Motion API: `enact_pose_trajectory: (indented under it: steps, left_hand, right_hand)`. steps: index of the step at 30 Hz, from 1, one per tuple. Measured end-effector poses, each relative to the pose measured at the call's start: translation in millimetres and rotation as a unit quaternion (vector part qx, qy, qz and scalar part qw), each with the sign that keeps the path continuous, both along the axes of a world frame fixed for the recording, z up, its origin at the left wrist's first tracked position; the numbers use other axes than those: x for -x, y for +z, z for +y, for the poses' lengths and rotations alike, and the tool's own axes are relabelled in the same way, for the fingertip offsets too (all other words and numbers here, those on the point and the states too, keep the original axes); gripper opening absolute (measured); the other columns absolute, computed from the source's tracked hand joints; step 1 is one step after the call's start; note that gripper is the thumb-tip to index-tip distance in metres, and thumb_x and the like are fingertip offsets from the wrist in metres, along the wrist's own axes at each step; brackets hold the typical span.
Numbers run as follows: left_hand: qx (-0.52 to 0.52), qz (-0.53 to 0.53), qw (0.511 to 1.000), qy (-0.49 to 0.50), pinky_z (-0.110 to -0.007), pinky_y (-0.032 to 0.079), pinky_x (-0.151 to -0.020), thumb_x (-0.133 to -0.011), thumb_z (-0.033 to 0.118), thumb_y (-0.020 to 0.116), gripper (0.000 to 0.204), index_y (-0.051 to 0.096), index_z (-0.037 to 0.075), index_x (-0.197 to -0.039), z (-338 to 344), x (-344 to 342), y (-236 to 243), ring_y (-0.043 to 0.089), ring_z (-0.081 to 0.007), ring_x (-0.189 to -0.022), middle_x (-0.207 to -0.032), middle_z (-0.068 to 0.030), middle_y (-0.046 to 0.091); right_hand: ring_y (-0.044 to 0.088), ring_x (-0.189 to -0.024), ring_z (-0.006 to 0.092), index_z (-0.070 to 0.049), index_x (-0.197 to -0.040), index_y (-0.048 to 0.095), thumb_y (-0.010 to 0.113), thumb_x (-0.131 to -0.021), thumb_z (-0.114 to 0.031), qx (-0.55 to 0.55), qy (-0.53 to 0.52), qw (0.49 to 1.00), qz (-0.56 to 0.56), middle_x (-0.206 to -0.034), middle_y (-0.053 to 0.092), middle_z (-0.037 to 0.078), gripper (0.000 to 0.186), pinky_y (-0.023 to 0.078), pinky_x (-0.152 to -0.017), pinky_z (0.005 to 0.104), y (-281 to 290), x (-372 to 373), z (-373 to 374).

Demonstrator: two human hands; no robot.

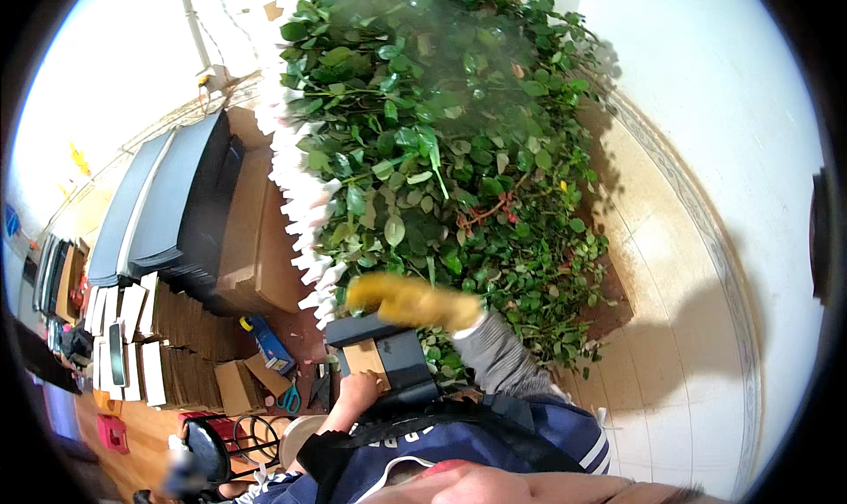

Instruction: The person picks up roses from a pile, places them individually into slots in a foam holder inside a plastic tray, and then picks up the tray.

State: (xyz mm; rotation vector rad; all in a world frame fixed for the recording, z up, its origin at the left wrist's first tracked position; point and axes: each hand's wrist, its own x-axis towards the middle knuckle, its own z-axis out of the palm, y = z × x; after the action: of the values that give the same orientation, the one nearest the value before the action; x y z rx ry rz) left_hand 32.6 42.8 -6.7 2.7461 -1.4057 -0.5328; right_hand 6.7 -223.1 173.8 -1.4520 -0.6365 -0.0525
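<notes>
My left hand [355, 400] is bare, its fingers curled against a piece of brown cardboard [364, 359] that lies on dark sheets or a dark flat box [408, 356] close to my body. My right hand [415, 301] wears a yellow glove and reaches across the near left edge of a big heap of leafy green stems [441, 151]. Motion smears the glove, so its fingers and anything in them cannot be made out. White sleeves or caps [309, 209] cover the stem ends along the heap's left side, and several lie right beside the glove.
Left of the heap stand stacked dark sheets [181, 186], large cardboard [251, 231] and folded boxes [190, 354]. A phone [116, 354] rests on the boxes. A blue and yellow tool [267, 343] and teal-handled scissors [288, 399] lie near my left hand. A stool [207, 447] stands at lower left.
</notes>
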Motion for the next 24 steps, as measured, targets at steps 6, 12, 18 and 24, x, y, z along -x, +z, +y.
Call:
enact_pose_trajectory:
  steps: [6, 12, 18, 24]
  left_hand:
    - [-0.010, 0.016, 1.000, 0.021, -0.047, 0.058, -0.066, -0.093, 0.046, 0.060, 0.039, 0.072, 0.010, -0.103, -12, 5, -4, 0.073, -0.0355, -0.076, -0.081, -0.0174, 0.073]
    - [0.024, 0.003, 1.000, 0.004, -0.044, 0.059, -0.064, -0.090, 0.038, 0.062, 0.032, 0.072, 0.007, -0.088, -10, 8, 11, 0.073, -0.0330, -0.073, -0.081, -0.0162, 0.073]
    - [0.028, 0.019, 0.999, 0.012, -0.047, 0.058, -0.065, -0.090, 0.043, 0.063, 0.034, 0.075, 0.013, -0.102, -9, 5, 3, 0.072, -0.0360, -0.074, -0.080, -0.0181, 0.073]
    - [0.041, 0.002, 0.999, 0.000, -0.047, 0.058, -0.064, -0.090, 0.042, 0.064, 0.034, 0.075, 0.011, -0.099, -4, 5, -2, 0.072, -0.0366, -0.073, -0.078, -0.0175, 0.073]
  right_hand:
    - [0.067, -0.106, 0.0299, -0.006, -0.126, 0.063, 0.072, -0.090, -0.027, 0.391, -0.551, 0.702, -0.225, -0.118, 0.070, 0.014, 0.042, 0.052, -0.094, 0.0426, 179, -113, -160]
    - [0.069, -0.106, 0.0261, -0.011, -0.108, 0.073, 0.078, -0.083, -0.030, 0.734, -0.501, 0.459, 0.015, -0.108, 0.074, 0.009, 0.032, 0.051, -0.096, 0.0398, 167, -192, -196]
    - [0.071, -0.091, 0.0216, -0.013, -0.090, 0.076, 0.072, -0.085, -0.015, 0.651, -0.605, 0.452, -0.080, -0.089, 0.075, 0.007, 0.007, 0.051, -0.092, 0.0389, 105, -163, -168]
    - [0.070, -0.082, 0.0288, -0.009, -0.088, 0.072, 0.080, -0.075, -0.016, 0.561, -0.637, 0.498, -0.180, -0.080, 0.070, 0.010, 0.017, 0.053, -0.082, 0.0404, 152, -134, -159]
